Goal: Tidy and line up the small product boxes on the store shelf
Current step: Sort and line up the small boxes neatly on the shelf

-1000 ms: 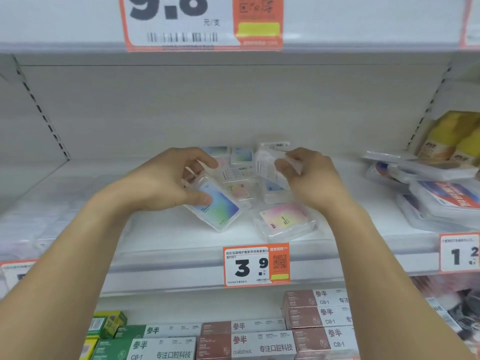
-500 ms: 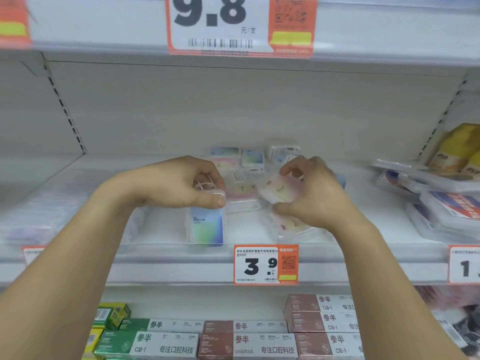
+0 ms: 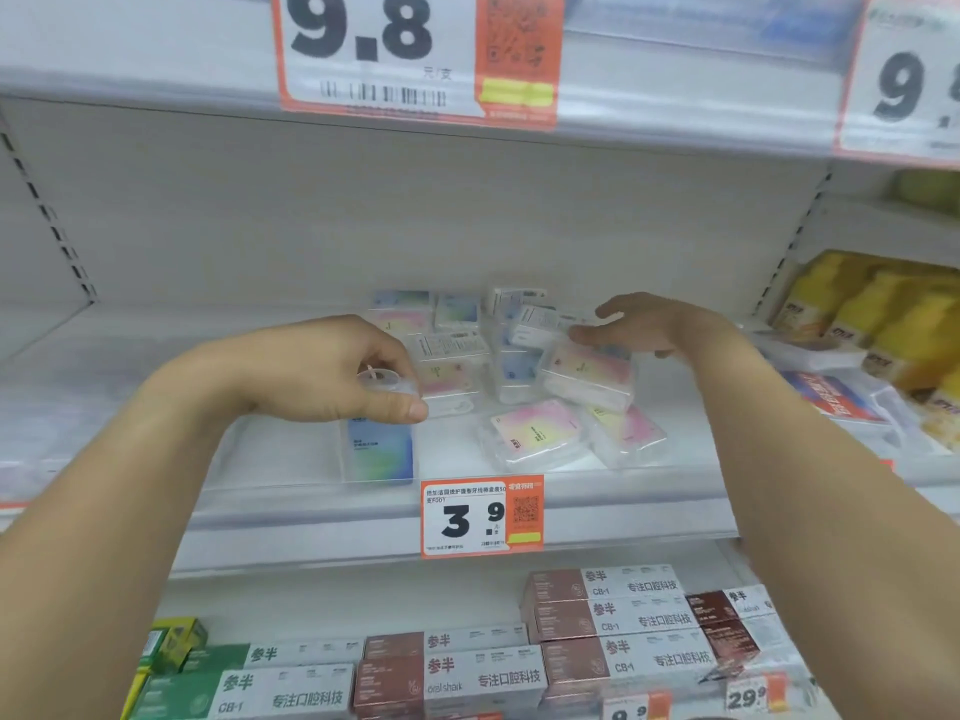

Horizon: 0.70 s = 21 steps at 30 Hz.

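1. On a white store shelf (image 3: 675,387) with a pale back panel and perforated uprights at either side, a loose heap of small clear product boxes (image 3: 498,356) sits at the middle, from mid-depth towards the back.
2. A 3.9 price tag (image 3: 482,517) hangs on the shelf's front rail; a larger 9.8 price tag (image 3: 415,54) hangs on the shelf above.
3. Yellow packets (image 3: 883,314) and flat clear packs fill the shelf's right end; brown, white and green cartons (image 3: 597,615) lie in rows on the shelf below.
4. The left hand (image 3: 332,371) grips the top of a blue-green box (image 3: 379,449) with curled fingers and thumb. This box stands upright at the front edge, long axis vertical, printed face towards the camera.
5. The right hand (image 3: 649,324) reaches over the heap's right side, fingers straight and slightly spread, fingertips touching a white tilted box (image 3: 535,324).
6. A pink-yellow box (image 3: 535,433) lies flat in front of the heap, its long axis slanting from near left to far right; another pink box (image 3: 628,433) leans just beside it on the right.
7. The boxes further back lie at mixed angles, some stacked, some showing barcode labels.
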Motion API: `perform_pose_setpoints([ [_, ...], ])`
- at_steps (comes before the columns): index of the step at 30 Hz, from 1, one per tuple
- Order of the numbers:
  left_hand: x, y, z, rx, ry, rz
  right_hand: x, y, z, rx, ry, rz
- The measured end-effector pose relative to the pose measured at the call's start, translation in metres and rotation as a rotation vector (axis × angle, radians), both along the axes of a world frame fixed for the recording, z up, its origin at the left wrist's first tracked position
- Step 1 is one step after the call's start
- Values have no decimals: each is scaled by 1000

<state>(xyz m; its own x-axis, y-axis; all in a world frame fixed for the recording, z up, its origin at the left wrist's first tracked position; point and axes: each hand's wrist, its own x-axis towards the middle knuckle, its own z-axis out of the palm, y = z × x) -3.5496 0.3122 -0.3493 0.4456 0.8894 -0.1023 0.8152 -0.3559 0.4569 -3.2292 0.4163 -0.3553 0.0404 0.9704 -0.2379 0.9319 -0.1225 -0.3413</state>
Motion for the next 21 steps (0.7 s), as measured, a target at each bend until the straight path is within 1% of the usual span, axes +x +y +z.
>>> perform_pose_setpoints([
  [1,2,1,0,2,4,6,-3,4,-1,5,39,42],
  [3,4,3,-1,-11,20,23,-10,13,-4,102,64,122],
  [4,5,3,-1,-21,29,30,-12,19,-5,193,76,125],
  [7,8,1,1,-29,62,28,-15,20,-6,439,210,82],
  [9,9,-2,2,-37,85,29,-17,15,-6,567,266,114],
  [11,12,-4,3,-18,30,57,-25,4,-5,678,329,168],
  [13,19,-2,3,96,-138,134,-38,-15,-3,801,440,189],
  [15,28,0,6,259,-324,249,-59,-43,-4,969,646,187],
  [16,32,0,8,289,-398,305,-71,-60,-6,1085,732,210],
  [17,36,-1,11,248,-490,343,-84,-76,-10,1212,770,262],
  [19,40,-2,14,12,-760,363,-104,-102,-24,1384,709,423],
  [20,40,-3,15,-88,-903,358,-111,-111,-31,1401,669,499],
  [21,39,-3,15,-117,-1001,362,-113,-115,-35,1370,649,552],
])
